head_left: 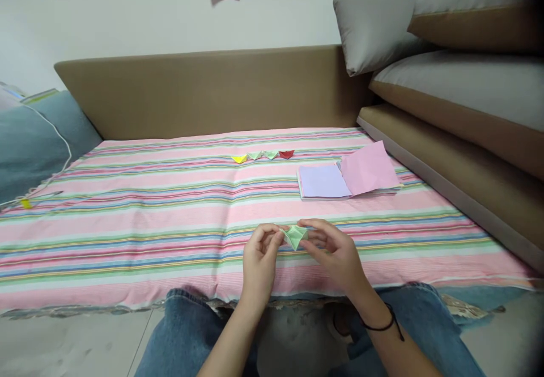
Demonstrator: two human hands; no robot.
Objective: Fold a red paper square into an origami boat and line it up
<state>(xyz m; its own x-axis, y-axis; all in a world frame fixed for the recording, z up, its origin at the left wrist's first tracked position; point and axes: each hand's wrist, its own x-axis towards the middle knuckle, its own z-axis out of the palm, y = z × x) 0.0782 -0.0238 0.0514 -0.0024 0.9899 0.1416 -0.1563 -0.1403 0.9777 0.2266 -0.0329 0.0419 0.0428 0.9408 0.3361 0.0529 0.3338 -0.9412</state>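
Between my two hands, just above the striped cloth, is a small light-green folded paper [294, 236] with a point facing down toward me. My left hand [262, 252] pinches its left corner between thumb and fingertips. On the other side, my right hand [334, 248] grips the right part, thumb low and index finger along the top edge. Farther back, a row of small folded paper pieces lies on the cloth: a yellow one [239, 159], two pale green ones [255, 155] and a dark red one [287, 154].
Open pads of coloured paper, a lilac sheet [323, 182] and a raised pink sheet [369, 168], lie right of centre on the striped cloth [170, 218]. Grey-brown cushions [459, 82] are stacked at right. A white cable [59, 133] runs along the left, near a yellow tag [26, 203].
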